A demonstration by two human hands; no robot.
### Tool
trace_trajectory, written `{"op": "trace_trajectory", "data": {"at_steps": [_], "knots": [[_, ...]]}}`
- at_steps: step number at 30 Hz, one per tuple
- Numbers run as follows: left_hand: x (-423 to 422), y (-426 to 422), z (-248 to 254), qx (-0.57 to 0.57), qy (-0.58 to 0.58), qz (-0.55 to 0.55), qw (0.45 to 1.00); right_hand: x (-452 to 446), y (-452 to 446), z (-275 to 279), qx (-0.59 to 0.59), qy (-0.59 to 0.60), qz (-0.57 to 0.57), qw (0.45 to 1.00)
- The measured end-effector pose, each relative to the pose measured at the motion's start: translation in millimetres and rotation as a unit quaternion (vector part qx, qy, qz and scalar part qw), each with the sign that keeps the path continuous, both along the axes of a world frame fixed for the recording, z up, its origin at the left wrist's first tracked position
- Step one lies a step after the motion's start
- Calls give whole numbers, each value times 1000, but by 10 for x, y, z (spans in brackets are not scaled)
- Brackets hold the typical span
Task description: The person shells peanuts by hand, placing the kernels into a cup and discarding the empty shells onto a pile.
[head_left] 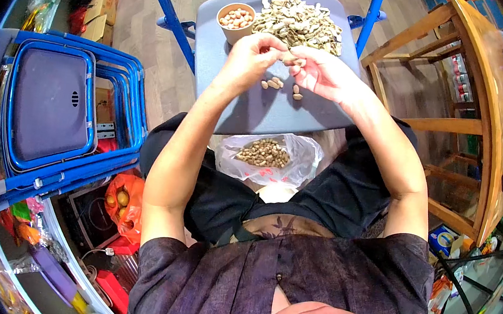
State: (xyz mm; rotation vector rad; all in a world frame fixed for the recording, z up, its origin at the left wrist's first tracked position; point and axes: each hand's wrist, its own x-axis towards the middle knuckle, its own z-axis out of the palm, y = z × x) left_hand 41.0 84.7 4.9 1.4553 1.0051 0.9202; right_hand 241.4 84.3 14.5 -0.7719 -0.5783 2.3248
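Above the middle of the gray seat (241, 111), my left hand (256, 53) and right hand (323, 73) meet, fingertips pinched on one peanut (290, 58). Squeezing too hard could, I think, send it flying past the near edge. Toward the far-left corner, the cup (231, 32) of kernels (237, 18) stands just beyond my left knuckles; a careless swing might tip it.

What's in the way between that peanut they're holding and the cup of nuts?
Just the person's own left hand seems to lie between the peanut and the cup. Nothing else visible blocks it; the shell pile sits right of the cup.
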Motion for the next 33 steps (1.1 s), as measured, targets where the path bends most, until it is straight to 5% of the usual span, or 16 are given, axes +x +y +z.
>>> {"op": "trace_trajectory", "data": {"at_steps": [2, 4, 5, 6, 8, 12, 19, 28, 33], "knots": [[-118, 118, 93, 32, 68, 11, 997, 81, -38, 69, 40, -71, -21, 996], [-222, 252, 214, 110, 188, 56, 974, 145, -53, 108, 265, -340, 18, 902], [-254, 288, 279, 140, 213, 87, 963, 193, -45, 74, 337, -418, 43, 842], [-279, 309, 334, 170, 238, 119, 949, 242, -63, 14, 336, -418, 43, 843], [-317, 368, 375, 227, 291, 153, 917, 315, -109, -102, 561, -593, 24, 578], [-379, 520, 300, 277, 384, 154, 867, 313, -170, -22, 546, -635, 130, 530], [-354, 495, 215, 373, 373, 171, 832, 217, -175, 67, 560, -681, 101, 461], [-314, -1, 408, 406, 274, 144, 860, 5, -8, -46, 573, -682, 83, 446], [-410, -206, 357, 388, 283, 126, 868, -154, 37, -179, 614, -680, 107, 386]]}}
